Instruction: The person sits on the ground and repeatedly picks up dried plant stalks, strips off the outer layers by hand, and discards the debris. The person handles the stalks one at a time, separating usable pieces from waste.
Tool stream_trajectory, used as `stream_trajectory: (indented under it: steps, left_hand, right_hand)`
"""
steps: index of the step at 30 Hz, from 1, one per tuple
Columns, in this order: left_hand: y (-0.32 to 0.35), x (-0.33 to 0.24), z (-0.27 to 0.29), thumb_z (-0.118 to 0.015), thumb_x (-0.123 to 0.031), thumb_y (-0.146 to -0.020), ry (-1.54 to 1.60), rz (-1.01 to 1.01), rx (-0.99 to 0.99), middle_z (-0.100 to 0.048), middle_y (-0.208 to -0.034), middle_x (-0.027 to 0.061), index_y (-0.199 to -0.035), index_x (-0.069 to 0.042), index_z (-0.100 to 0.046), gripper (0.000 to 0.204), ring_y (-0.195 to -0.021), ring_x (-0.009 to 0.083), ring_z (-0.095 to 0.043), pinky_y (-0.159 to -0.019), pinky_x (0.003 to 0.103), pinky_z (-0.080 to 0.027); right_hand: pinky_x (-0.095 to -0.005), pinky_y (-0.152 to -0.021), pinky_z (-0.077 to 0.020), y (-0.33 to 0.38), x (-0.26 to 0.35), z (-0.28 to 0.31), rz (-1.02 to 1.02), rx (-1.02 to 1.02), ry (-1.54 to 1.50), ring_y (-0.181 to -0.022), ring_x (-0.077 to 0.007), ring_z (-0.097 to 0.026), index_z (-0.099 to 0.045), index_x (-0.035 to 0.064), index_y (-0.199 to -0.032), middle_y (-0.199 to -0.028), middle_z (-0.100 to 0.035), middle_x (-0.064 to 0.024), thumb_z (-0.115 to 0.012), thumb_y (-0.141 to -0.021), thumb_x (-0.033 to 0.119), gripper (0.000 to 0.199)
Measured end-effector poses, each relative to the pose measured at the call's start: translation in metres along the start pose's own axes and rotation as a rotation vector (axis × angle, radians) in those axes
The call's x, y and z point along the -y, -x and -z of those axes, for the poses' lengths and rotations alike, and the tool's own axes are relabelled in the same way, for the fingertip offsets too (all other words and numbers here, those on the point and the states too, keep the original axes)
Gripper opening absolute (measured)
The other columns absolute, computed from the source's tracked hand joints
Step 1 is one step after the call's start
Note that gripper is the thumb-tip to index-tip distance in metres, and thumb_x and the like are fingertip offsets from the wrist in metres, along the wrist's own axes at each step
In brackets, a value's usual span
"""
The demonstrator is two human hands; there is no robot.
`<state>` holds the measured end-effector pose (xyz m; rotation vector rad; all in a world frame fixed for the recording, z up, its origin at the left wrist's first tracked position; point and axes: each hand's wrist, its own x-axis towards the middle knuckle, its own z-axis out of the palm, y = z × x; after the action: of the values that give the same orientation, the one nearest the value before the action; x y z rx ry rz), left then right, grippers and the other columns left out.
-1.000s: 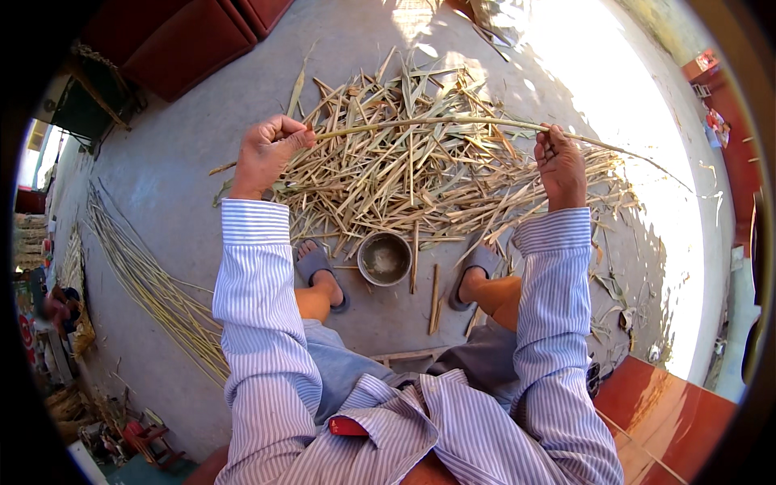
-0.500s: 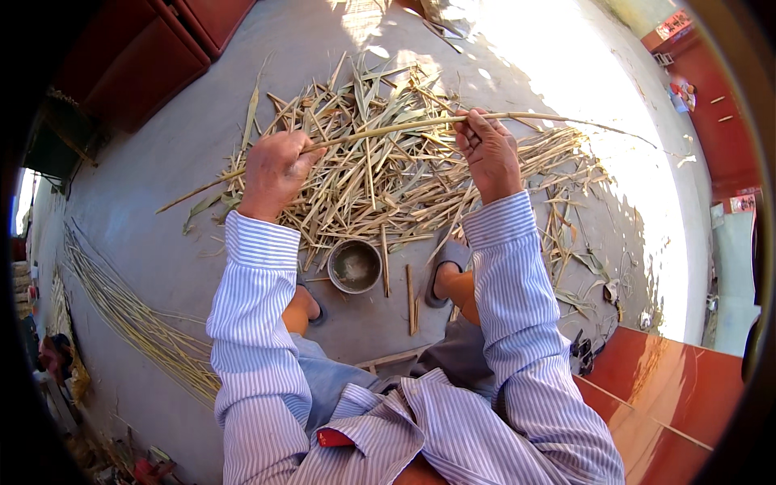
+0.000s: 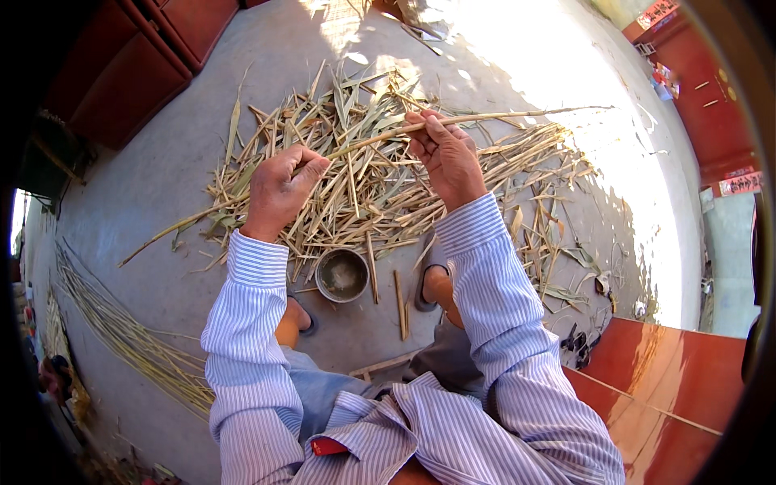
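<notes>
A long, thin dry reed stalk slants across in front of me, low at the left and higher at the right. My left hand is closed in a fist round it, left of the middle. Thumb and fingers of my right hand pinch the same stalk farther right. Both thin ends stick out well past my hands. Beneath the stalk, a heap of cut reed pieces and dry leaves covers the floor. A round metal bowl with murky contents stands at the heap's near edge.
Long thin stalks lie bundled on the floor at the left. Short sticks rest by my right slipper. A dark red sofa stands far left, shiny red panels near right, a red door far right.
My right hand has come leftward, closer to my left hand. The stalk has shifted left and tilts more steeply, its left end lower. My view has shifted slightly.
</notes>
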<state>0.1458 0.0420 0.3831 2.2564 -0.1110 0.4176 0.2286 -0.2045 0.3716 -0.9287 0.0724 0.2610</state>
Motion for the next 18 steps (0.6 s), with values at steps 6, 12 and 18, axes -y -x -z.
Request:
stream_trajectory:
  steps: [6,12,18]
  left_hand:
    - [0.006,-0.016,0.0,-0.072,-0.019,-0.084,-0.151,-0.131,-0.066,-0.064,-0.07,0.0094,-0.086,-0.003,-0.066,0.017,-0.062,0.0218,-0.061,-0.057,0.032,-0.046]
    - [0.009,-0.015,0.005,-0.074,-0.019,-0.081,-0.309,-0.338,-0.169,-0.061,-0.071,0.0084,-0.079,-0.006,-0.063,0.017,-0.064,0.0273,-0.058,-0.056,0.038,-0.044]
    - [0.006,-0.004,0.028,-0.07,-0.018,-0.084,-0.172,-0.109,-0.019,-0.064,-0.074,0.0102,-0.082,-0.003,-0.064,0.016,-0.066,0.0284,-0.06,-0.058,0.037,-0.045]
  right_hand:
    - [-0.0195,-0.06,-0.0546,0.002,-0.004,-0.002,0.105,-0.097,0.142,-0.075,-0.0133,-0.068,-0.061,0.0034,-0.099,-0.091,-0.071,-0.0097,-0.063,-0.094,0.024,0.021]
    - [-0.0192,-0.055,-0.0531,0.006,-0.003,-0.002,0.021,-0.147,0.174,-0.066,-0.0122,-0.067,-0.064,0.004,-0.087,-0.077,-0.067,-0.0043,-0.069,-0.09,0.028,0.024]
    - [-0.0216,-0.06,-0.051,0.02,-0.016,-0.016,0.029,0.051,0.467,-0.069,-0.012,-0.067,-0.064,0.0041,-0.092,-0.08,-0.068,-0.0035,-0.066,-0.092,0.022,0.018]
